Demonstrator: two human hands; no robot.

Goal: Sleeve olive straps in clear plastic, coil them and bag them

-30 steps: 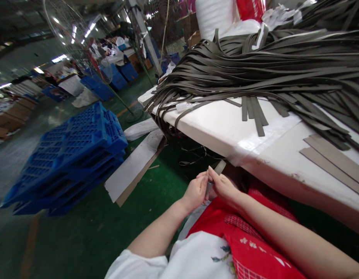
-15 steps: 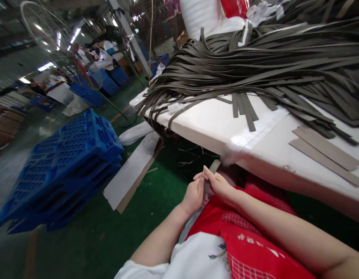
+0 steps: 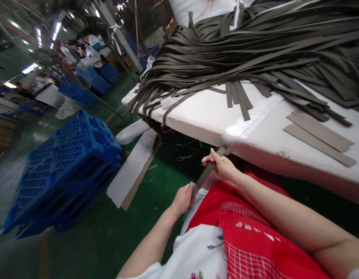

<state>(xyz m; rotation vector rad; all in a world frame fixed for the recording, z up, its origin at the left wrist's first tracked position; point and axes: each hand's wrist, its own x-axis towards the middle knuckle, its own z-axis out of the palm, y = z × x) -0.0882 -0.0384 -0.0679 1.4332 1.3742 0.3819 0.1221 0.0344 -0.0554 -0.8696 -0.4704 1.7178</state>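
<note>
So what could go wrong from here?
The gray strip is held out past the table edge, so it might drop to the green floor if the left hand and right hand loosened. Long dark strips hang over the table's corner; a snag there could drag others down.

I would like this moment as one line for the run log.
left hand: holding lower end of strip; right hand: on strip, higher up; table: dark strips heaped on top
</note>
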